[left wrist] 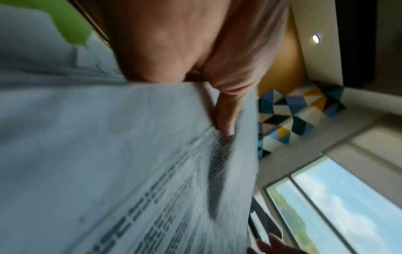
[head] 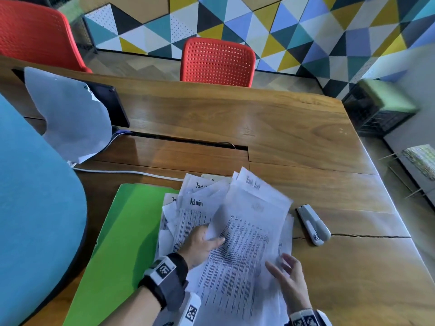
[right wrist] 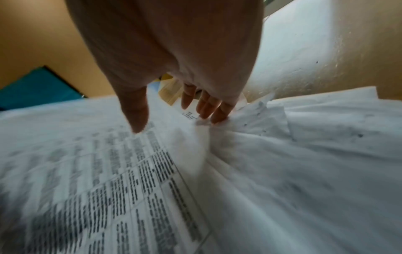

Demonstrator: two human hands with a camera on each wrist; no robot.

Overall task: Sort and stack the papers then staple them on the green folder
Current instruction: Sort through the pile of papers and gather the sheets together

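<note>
A loose pile of printed papers (head: 237, 222) lies on the wooden table, overlapping the right side of the green folder (head: 122, 231). Some sheets carry handwritten headings such as "Admin". My left hand (head: 207, 241) is at the pile's left side. It pinches one lifted sheet (left wrist: 130, 154), thumb on top and a finger (left wrist: 226, 118) slipped beneath it. My right hand (head: 286, 270) rests on the pile's lower right with straight, spread fingers (right wrist: 215, 110), whose tips touch a crumpled paper edge (right wrist: 202, 122). A grey stapler (head: 313, 224) lies just right of the papers.
A blue chair back (head: 35, 208) fills the left. A dark screen draped with a white sheet (head: 70, 118) stands at the back left, and a white cable (head: 122, 172) runs past the folder. Red chairs (head: 217, 62) stand behind the table. The table edge (head: 376, 175) is at the right.
</note>
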